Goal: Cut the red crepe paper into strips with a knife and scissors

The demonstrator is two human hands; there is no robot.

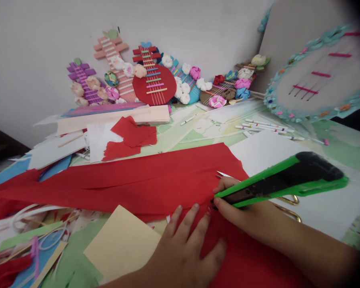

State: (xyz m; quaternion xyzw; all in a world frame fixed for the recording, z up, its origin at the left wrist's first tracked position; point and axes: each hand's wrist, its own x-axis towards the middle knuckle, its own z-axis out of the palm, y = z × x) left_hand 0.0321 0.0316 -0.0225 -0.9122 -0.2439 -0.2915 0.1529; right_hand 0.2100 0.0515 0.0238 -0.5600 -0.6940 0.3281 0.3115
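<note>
A long sheet of red crepe paper [156, 176] stretches across the table and down toward me. My left hand [189, 244] lies flat on it with fingers spread. In my right hand [240, 216] is a green and black box cutter [282, 180], its front end low against the red paper just beyond my left fingertips. The blade's tip is hard to make out. Gold-handled scissors [291, 208] lie partly beneath my right hand, their points [223, 174] showing past it on the paper.
Handmade lute-shaped crafts with paper flowers, one of them red [154, 84], lean along the wall. White pens [267, 127] and white paper [267, 154] lie to the right. A cream card [123, 244] and scraps [36, 240] are at left; torn red pieces [132, 138] lie behind.
</note>
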